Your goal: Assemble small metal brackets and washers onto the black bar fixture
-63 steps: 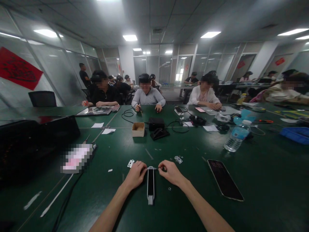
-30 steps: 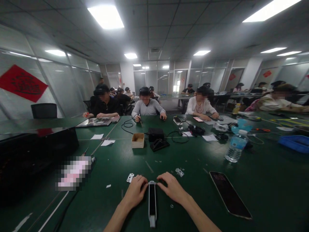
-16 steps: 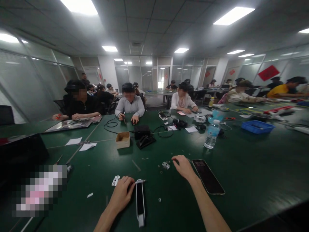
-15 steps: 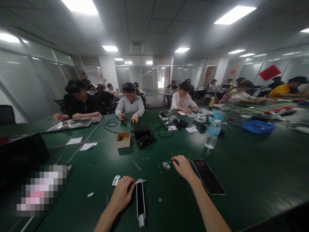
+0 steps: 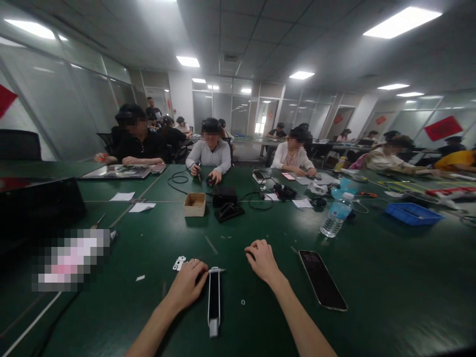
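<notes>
Green tabletop carries a narrow, white-rimmed black bar, just beside the left hand; fingertips reach the silvery rod across the bar's far end, pinch uncertain. Right hand: fingers curled, apart from bar; grasp cannot be told.

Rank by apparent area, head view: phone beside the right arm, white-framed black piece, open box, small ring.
Phone
White-framed black piece
Open box (farther off, so true-size rank is unsure)
Small ring
</notes>
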Available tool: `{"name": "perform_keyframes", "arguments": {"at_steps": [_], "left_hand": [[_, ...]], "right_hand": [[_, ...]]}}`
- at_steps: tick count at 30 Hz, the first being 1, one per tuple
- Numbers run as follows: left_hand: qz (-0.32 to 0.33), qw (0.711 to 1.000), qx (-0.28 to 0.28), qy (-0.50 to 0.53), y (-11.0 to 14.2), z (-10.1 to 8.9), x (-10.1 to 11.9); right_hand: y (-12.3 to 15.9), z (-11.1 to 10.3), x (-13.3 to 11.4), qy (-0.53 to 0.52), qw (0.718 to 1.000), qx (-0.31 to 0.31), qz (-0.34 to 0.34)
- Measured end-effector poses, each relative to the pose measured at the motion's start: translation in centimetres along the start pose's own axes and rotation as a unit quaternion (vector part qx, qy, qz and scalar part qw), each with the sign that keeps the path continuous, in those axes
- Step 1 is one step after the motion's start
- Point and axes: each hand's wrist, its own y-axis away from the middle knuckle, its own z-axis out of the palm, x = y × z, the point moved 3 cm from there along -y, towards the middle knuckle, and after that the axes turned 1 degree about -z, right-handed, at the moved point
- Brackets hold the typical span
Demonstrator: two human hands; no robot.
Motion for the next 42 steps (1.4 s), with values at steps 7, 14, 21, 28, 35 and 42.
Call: {"name": "perform_keyframes", "arguments": {"at_steps": [7,14,21,28,35,42], "left_hand": [[0.004,1.000,0.003,-0.008,0.2,-0.1,0.3],[0.013,1.000,0.014,-0.012,0.2,-0.1,0.5],[0.015,1.000,0.008,-0.026,0.2,-0.1,0.6],[0.013,1.000,0.007,-0.026,0.2,-0.2,0.8],[0.014,0.999,0.009,-0.031,0.2,-0.1,0.6],[0.012,0.999,0.009,-0.031,0.2,-0.2,0.7]], "right_hand": [[-0.5,0.7,0.2,-0.005,1.000,-0.018,0.007],[0.3,0.4,-2.2,-0.054,0.998,-0.029,-0.020],[1.0,1.1,-5.6,-0.160,0.982,-0.059,-0.077],[1.2,1.4,-5.7,-0.191,0.977,-0.057,-0.075],[1.3,1.3,-5.9,-0.202,0.975,-0.049,-0.073],[1.3,1.6,-6.1,-0.202,0.975,-0.044,-0.080]]}}
